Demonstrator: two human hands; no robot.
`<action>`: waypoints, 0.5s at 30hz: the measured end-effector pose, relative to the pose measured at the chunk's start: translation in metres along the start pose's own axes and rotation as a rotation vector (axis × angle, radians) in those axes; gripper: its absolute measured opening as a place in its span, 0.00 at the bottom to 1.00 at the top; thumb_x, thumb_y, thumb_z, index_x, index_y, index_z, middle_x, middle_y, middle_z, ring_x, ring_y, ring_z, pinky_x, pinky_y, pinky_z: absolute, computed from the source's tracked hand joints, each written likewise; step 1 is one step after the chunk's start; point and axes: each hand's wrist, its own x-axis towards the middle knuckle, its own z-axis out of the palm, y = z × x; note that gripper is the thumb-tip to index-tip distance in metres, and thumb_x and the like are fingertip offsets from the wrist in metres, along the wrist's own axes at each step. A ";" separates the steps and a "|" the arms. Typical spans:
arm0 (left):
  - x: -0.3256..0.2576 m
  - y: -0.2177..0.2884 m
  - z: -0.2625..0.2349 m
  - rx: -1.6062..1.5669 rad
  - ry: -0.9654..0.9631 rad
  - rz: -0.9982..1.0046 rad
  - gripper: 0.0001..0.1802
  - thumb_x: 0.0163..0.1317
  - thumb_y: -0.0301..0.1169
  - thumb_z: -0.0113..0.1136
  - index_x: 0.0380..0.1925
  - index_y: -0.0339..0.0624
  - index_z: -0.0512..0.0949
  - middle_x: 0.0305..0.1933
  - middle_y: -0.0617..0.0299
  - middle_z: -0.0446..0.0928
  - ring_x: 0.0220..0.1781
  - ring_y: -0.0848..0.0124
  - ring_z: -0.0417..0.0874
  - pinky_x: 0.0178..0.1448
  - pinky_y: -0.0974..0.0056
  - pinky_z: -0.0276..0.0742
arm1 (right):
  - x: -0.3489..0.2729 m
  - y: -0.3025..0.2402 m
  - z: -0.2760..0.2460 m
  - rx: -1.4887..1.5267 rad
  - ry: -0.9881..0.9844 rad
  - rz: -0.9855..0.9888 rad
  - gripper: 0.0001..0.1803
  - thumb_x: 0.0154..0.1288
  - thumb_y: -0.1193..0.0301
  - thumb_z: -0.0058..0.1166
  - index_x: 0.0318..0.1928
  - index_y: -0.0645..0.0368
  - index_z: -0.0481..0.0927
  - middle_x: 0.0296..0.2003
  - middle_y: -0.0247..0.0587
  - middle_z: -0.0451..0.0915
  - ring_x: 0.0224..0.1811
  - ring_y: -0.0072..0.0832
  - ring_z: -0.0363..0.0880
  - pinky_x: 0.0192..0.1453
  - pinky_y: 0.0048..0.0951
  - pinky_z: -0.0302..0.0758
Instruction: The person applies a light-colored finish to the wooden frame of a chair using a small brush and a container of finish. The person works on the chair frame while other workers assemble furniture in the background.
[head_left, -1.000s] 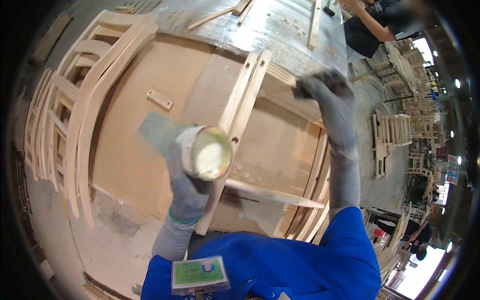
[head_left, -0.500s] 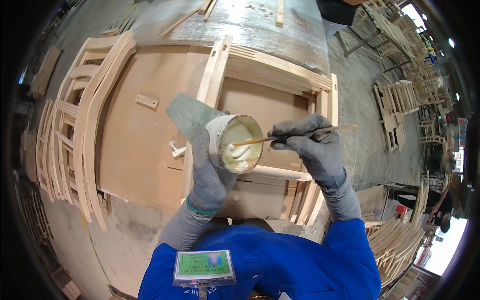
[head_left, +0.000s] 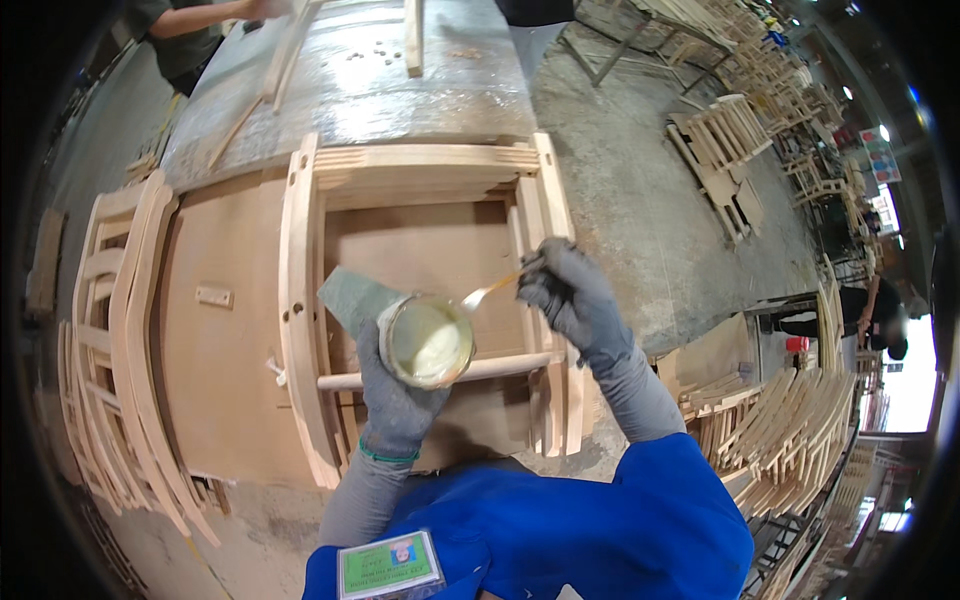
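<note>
In a grey glove, my left hand (head_left: 393, 402) is closed around a round cup (head_left: 412, 322) tilted toward me. Creamy white, glue-like paste (head_left: 438, 355) lies inside it. A flat grey-green sheet (head_left: 355, 297) that looks like sandpaper sticks out past the cup on the same hand's far side. My gloved right hand (head_left: 575, 300) pinches a thin stick (head_left: 500, 283), its white-coated tip clear of the cup, just off the right rim. Below both hands lies a pale wooden frame (head_left: 300, 230) with a round rail (head_left: 490, 367) across its near part.
Brown cardboard (head_left: 220, 380) covers the surface under the frame, with a small wooden block (head_left: 214, 296) on it. Curved chair parts (head_left: 120, 300) stack at the left. Beyond is a film-covered table (head_left: 340, 100), with another person's arm (head_left: 205, 18) at its far left. Wooden parts (head_left: 770, 440) pile at right.
The stick has come out of the paste and moved up, away from the cup. My view has shifted right, and another person has come into sight at the far left.
</note>
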 end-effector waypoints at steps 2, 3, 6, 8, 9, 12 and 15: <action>0.004 -0.005 -0.017 0.059 0.026 0.001 0.35 0.63 0.58 0.38 0.59 0.42 0.62 0.54 0.44 0.68 0.54 0.49 0.73 0.57 0.44 0.71 | 0.029 -0.031 -0.016 -0.135 0.092 -0.173 0.08 0.65 0.74 0.47 0.40 0.67 0.71 0.34 0.51 0.78 0.33 0.32 0.81 0.37 0.28 0.83; 0.008 -0.006 -0.027 0.072 0.036 -0.009 0.36 0.63 0.58 0.38 0.59 0.42 0.62 0.54 0.44 0.69 0.53 0.49 0.74 0.57 0.44 0.72 | 0.047 -0.048 -0.027 -0.200 0.141 -0.259 0.08 0.65 0.74 0.48 0.39 0.67 0.71 0.33 0.50 0.78 0.31 0.31 0.81 0.36 0.27 0.83; 0.024 -0.007 -0.062 0.084 0.030 -0.073 0.36 0.62 0.59 0.38 0.59 0.42 0.62 0.54 0.45 0.69 0.54 0.49 0.73 0.57 0.43 0.71 | 0.105 -0.095 -0.087 -0.437 0.288 -0.557 0.07 0.62 0.75 0.49 0.35 0.68 0.72 0.28 0.47 0.79 0.27 0.28 0.81 0.32 0.25 0.82; 0.036 -0.006 -0.090 0.049 0.009 -0.127 0.35 0.62 0.58 0.40 0.59 0.43 0.63 0.56 0.49 0.69 0.56 0.52 0.72 0.58 0.41 0.70 | 0.138 -0.109 -0.111 -0.557 0.413 -0.626 0.08 0.60 0.75 0.51 0.35 0.69 0.72 0.27 0.47 0.79 0.25 0.28 0.81 0.29 0.25 0.82; 0.038 -0.005 -0.096 0.044 -0.010 -0.147 0.35 0.62 0.58 0.41 0.59 0.43 0.63 0.57 0.49 0.68 0.57 0.51 0.72 0.59 0.40 0.69 | 0.151 -0.113 -0.118 -0.592 0.455 -0.617 0.08 0.59 0.74 0.52 0.34 0.69 0.72 0.27 0.47 0.79 0.24 0.28 0.81 0.27 0.25 0.81; 0.044 -0.002 -0.110 0.061 -0.075 -0.188 0.37 0.61 0.59 0.42 0.60 0.43 0.62 0.59 0.48 0.67 0.59 0.50 0.70 0.60 0.40 0.68 | 0.179 -0.117 -0.133 -0.645 0.498 -0.571 0.10 0.58 0.73 0.54 0.34 0.69 0.71 0.27 0.48 0.79 0.22 0.29 0.80 0.23 0.25 0.80; 0.046 -0.003 -0.118 0.023 0.013 -0.192 0.39 0.59 0.62 0.42 0.61 0.46 0.60 0.57 0.42 0.66 0.58 0.44 0.69 0.58 0.41 0.71 | 0.195 -0.114 -0.141 -0.670 0.502 -0.532 0.12 0.58 0.71 0.57 0.35 0.67 0.71 0.27 0.46 0.78 0.21 0.28 0.79 0.24 0.25 0.81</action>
